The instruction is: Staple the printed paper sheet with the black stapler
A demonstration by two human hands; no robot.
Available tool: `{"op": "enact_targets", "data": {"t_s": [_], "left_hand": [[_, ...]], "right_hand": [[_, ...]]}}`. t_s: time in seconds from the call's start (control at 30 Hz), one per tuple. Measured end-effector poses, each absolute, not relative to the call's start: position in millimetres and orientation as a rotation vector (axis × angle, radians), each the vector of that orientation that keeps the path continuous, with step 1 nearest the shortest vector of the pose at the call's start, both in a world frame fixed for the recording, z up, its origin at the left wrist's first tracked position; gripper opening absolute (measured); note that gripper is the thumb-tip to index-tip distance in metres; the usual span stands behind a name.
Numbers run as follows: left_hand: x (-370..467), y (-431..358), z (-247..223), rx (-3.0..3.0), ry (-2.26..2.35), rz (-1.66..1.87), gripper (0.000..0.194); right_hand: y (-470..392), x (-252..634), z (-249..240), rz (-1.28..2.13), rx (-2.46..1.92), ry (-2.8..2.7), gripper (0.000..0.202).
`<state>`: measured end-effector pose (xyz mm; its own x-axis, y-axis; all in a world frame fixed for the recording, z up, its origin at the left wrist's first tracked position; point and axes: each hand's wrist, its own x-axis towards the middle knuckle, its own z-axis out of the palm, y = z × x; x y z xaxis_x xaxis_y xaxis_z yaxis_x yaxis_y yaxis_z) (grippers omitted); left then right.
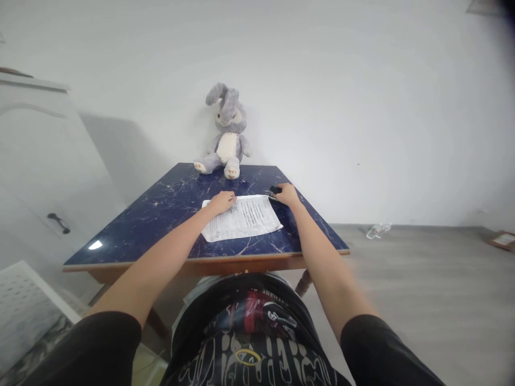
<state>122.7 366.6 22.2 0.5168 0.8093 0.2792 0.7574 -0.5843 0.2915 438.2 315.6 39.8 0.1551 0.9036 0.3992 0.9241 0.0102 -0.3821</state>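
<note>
A white sheet of printed paper point(251, 217) lies on the blue marble-patterned table point(161, 214), its lower edge slightly wavy. My left hand point(222, 203) rests on the sheet's upper left part, fingers laid over it toward the middle. At the upper right corner of the paper, my right hand point(287, 195) is closed around a small black-and-silver tool point(275, 190). The tool's silver part is by the paper's corner; whether it grips the paper I cannot tell. The fingers partly hide it.
A grey plush rabbit point(228, 136) sits at the table's far edge against the white wall. To the left stands a white cabinet door with a dark handle point(59, 222). Crumpled clear plastic point(378, 230) lies on the grey floor at right, and a brown box point(502, 239) is farther right.
</note>
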Motion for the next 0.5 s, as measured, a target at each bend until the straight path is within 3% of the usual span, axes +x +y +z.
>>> {"op": "enact_targets", "data": {"t_s": [0.23, 0.5], "left_hand": [[121.5, 372.3, 17.5, 2.61, 1.37, 0.611, 0.027], [119.9, 373.3, 17.3, 2.604, 1.445, 0.588, 0.029]], "right_hand": [[316.9, 433.6, 37.2, -0.036, -1.903, -1.849, 0.05], [309.8, 426.5, 45.2, -0.065, -1.773, -2.036, 0.035]]}}
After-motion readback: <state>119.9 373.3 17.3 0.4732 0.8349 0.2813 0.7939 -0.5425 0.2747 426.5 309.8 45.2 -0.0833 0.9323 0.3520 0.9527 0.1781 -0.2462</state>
